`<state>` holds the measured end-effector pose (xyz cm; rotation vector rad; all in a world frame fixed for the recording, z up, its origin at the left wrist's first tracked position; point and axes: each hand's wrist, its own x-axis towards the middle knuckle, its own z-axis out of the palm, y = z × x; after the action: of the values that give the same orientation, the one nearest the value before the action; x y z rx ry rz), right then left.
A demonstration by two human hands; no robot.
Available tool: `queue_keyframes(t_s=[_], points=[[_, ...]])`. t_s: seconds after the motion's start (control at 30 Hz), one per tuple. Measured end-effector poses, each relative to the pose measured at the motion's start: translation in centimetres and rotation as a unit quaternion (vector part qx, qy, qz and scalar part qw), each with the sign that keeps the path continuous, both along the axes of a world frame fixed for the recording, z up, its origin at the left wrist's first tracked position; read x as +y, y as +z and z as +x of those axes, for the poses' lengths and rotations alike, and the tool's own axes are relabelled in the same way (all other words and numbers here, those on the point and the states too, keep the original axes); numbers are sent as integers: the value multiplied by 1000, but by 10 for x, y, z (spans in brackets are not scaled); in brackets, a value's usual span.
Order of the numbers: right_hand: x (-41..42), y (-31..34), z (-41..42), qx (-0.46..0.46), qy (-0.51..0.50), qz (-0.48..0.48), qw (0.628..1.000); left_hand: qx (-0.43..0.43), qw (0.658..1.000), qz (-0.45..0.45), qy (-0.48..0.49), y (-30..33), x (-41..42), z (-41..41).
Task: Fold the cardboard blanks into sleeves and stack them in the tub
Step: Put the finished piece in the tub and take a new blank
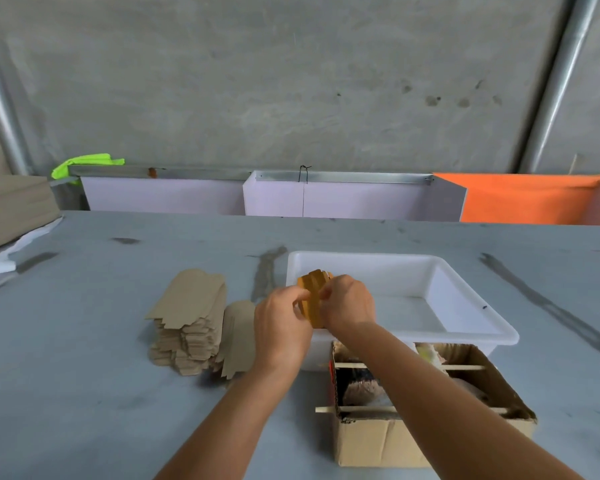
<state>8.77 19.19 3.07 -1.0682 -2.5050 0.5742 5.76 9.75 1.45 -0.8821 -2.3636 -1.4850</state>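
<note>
Both hands hold one orange-brown cardboard blank, partly folded, over the near left corner of the white tub. My left hand pinches its left edge. My right hand grips its right side with curled fingers and hides part of it. The tub's inside looks bare where it shows. A stack of flat brown blanks lies on the grey table to the left of my hands, with one more blank leaning against its right side.
An open cardboard box with wooden sticks across its top stands just in front of the tub, under my right forearm. Flat boards and white paper lie at the far left. White and orange panels line the table's back edge.
</note>
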Motion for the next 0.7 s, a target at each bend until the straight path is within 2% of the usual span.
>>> queue_keyframes(t_s=[0.1,0.2,0.3,0.37,0.47,0.6,0.7], points=[[-34,10,4,69,52,34,996,-40,998,29,43,-6,-13,-4],[-70,10,5,113,104,7,988,-120,985,117,39,-14,-28,-10],[-93,3,5,126,120,-22,984,-163,977,132,51,-22,-47,-21],[-104,-6,1,81,151,-20,985,-193,962,180,76,-23,-58,-27],[-114,-24,-5,-33,179,12,983,-188,964,155,111,-28,-73,-30],[-120,-48,-11,-146,186,133,963,-143,975,119,120,-32,-94,-28],[-126,-58,-10,-177,209,237,932,-132,976,119,125,-32,-103,-31]])
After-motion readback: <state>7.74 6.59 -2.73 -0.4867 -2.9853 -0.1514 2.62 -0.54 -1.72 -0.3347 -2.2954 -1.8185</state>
